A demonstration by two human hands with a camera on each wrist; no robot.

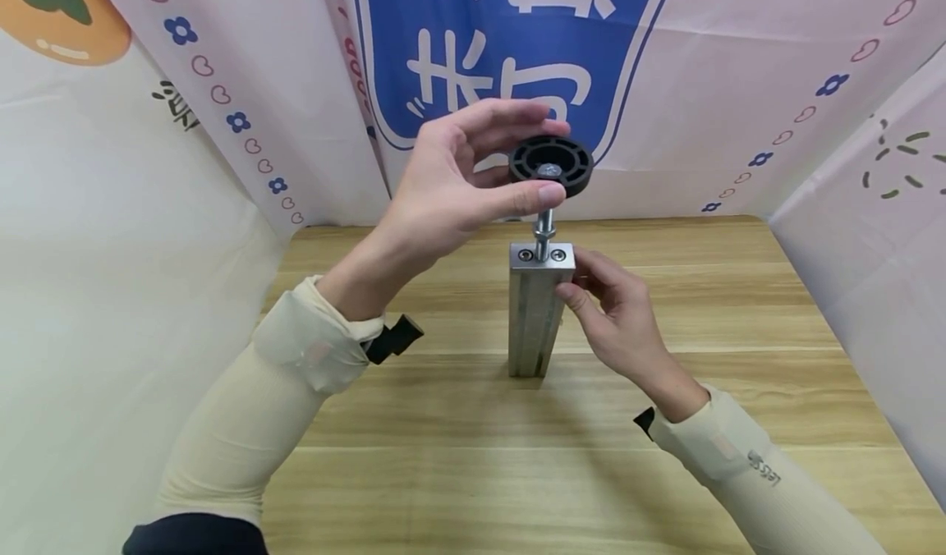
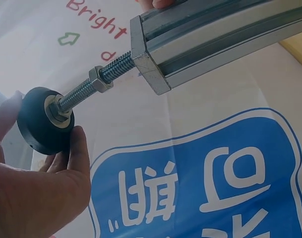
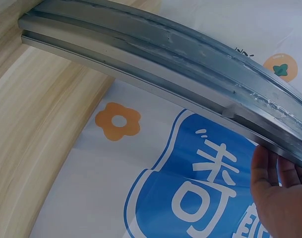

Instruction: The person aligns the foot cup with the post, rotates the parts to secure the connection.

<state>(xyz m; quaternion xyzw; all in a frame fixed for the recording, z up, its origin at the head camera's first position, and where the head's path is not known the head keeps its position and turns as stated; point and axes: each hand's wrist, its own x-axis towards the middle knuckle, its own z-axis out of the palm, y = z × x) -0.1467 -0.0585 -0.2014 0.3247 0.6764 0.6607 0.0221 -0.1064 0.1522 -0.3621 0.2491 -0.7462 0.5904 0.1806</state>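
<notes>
So, the metal profile stands on end on the tabletop, below the left hand and just left of the right. Left hand is part closed on the black foot: thumb on the near rim, fingers round the far side. Right hand is part closed too, pinching the profile's edge near its top, thumb in front, fingers behind. The stud runs down from the left hand's foot to the end plate, meeting it between two socket screws; the nut sits partway along, touching neither foot nor plate. Looks like thread work to me; can't tell which way it's meant to turn, or how deep the stud goes. I'd turn with light fingertips at the rim, short strokes, re-gripping without tugging sideways. Stud needs to run square to the plate; if it leans or binds, back off, don't force it. Right hand's job is probably taking the twist: firm hold, base flat, since a tall narrow piece could tip. Watch that the nut doesn't creep down and jam on the plate early.
</notes>
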